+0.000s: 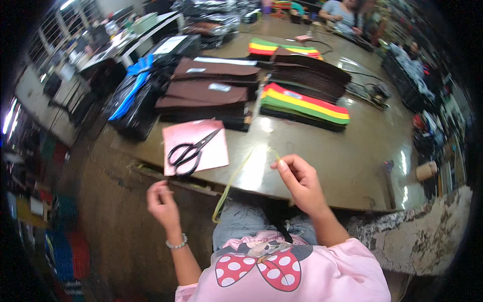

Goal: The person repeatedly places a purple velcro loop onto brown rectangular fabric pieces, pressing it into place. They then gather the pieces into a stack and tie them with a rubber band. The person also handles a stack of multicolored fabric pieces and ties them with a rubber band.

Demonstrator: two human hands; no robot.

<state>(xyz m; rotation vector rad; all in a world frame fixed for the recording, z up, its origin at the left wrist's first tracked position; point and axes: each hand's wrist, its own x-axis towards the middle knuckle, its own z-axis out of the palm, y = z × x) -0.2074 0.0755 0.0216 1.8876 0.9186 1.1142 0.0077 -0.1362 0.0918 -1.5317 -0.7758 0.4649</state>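
Note:
Between the thumb and forefinger of my right hand [300, 181] is a thin yellow-green strip [236, 175], which loops up over the table and hangs past its near edge. My left hand [162, 200] is off the near edge of the table, its fingers loosely curled; whether they pinch anything I cannot tell. Black-handled scissors [190, 153] lie on a pink sheet [215, 154] just beyond my left hand. Farther back are folded brown fabric pieces [211, 94] in stacks, and a stack with red, yellow and green stripes [305, 104].
The shiny table [362, 162] spans the front. A black plastic-wrapped bundle with a blue tie [132, 98] lies at its left side. A dark tool [389, 185] rests near the right edge, and cords [362, 75] lie farther back. Another person [341, 17] sits at the far end.

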